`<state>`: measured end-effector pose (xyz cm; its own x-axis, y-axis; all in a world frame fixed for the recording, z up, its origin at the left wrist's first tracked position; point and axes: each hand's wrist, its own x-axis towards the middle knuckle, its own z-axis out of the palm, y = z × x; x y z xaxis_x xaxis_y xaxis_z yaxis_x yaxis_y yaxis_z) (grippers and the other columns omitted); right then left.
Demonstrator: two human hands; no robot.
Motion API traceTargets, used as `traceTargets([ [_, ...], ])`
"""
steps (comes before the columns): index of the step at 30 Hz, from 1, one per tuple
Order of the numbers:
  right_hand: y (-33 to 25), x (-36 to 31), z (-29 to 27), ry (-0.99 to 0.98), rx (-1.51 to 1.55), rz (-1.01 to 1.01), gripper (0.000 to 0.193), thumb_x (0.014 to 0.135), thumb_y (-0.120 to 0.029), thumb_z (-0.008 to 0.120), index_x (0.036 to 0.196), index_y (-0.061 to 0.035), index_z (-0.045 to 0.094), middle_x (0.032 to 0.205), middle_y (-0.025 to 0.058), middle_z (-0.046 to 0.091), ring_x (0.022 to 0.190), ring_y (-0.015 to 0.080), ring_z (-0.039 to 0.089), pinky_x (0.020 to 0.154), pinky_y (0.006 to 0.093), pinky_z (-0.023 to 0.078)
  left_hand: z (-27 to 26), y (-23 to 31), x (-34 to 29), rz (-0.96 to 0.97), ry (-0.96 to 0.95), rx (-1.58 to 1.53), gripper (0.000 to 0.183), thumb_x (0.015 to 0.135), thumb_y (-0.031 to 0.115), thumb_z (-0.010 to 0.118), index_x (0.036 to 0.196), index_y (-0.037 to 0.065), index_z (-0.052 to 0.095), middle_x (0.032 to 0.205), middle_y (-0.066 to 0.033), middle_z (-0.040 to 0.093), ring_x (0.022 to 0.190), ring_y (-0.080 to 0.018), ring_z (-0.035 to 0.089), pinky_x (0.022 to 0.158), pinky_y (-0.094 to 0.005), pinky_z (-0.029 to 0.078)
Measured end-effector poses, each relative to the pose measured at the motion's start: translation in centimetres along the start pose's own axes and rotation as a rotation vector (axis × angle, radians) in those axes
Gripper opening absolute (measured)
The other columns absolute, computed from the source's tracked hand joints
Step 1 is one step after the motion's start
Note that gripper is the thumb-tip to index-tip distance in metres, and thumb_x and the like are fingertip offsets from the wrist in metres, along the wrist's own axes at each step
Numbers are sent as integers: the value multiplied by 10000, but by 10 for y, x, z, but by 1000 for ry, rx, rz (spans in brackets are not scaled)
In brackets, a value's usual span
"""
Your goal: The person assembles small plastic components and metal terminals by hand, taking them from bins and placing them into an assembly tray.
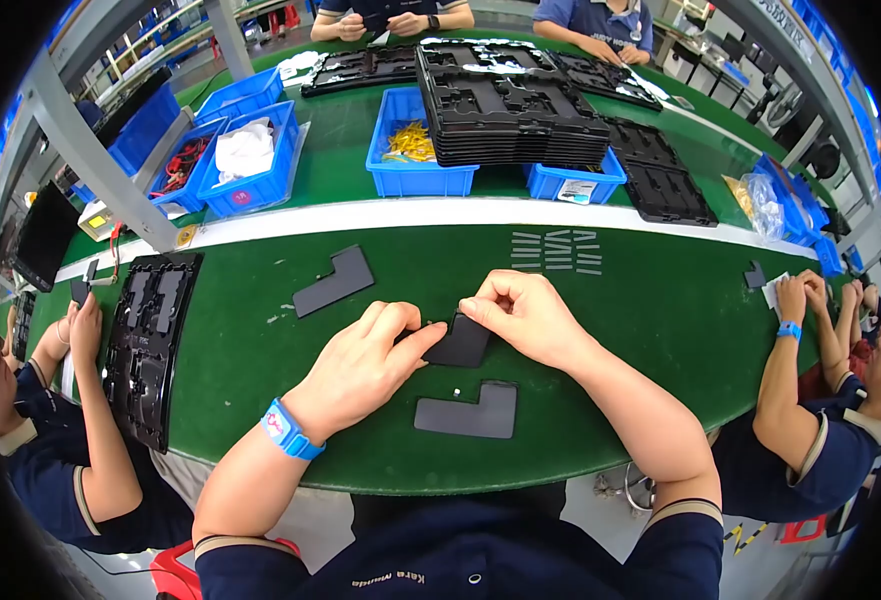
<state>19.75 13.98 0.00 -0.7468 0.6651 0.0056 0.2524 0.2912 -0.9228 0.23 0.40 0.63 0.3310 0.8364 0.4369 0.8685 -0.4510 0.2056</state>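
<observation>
Both hands, left hand [365, 362] and right hand [525, 318], pinch one dark flat pad [458, 342] above the green tabletop [660, 300], just beyond a second L-shaped pad [468, 412]. Uneven fingertip pressure could crease or misalign it.

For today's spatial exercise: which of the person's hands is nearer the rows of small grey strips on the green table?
Right. The right hand lies just below the strips; the left hand is farther down-left.

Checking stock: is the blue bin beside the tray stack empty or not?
Not empty. The blue bin holds a small heap of yellow parts, left of the tray stack; much of its floor shows bare.
</observation>
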Motion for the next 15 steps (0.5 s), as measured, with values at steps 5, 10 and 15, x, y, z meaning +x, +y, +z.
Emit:
traceTargets([
  [5, -7, -3, -1, 23, -43, 54, 250, 953, -227, 653, 864, 4, 681, 733, -6, 619, 653, 47, 523, 582, 232, 453, -2, -2, 0, -1, -4, -4, 511, 682, 38, 779, 1171, 77, 637, 1014, -84, 527, 907, -264, 563, 718, -353, 520],
  [10, 7, -2, -14, -118, 286, 109, 330, 1007, -287, 551, 1114, -8, 689, 891, 47, 666, 731, 85, 581, 643, 243, 518, -4, -9, -2, -68, 4, -19, 531, 672, 20, 786, 1176, 75, 627, 1016, -91, 524, 904, -274, 567, 699, -362, 525],
  [15, 5, -2, -25, -224, 162, 91, 400, 1017, -288, 525, 1299, -14, 598, 1021, 83, 661, 811, 109, 596, 713, 257, 532, -4, -9, -2, -88, -18, -33, 547, 673, 12, 786, 1190, 77, 619, 1024, -103, 520, 903, -287, 566, 707, -371, 524],
])
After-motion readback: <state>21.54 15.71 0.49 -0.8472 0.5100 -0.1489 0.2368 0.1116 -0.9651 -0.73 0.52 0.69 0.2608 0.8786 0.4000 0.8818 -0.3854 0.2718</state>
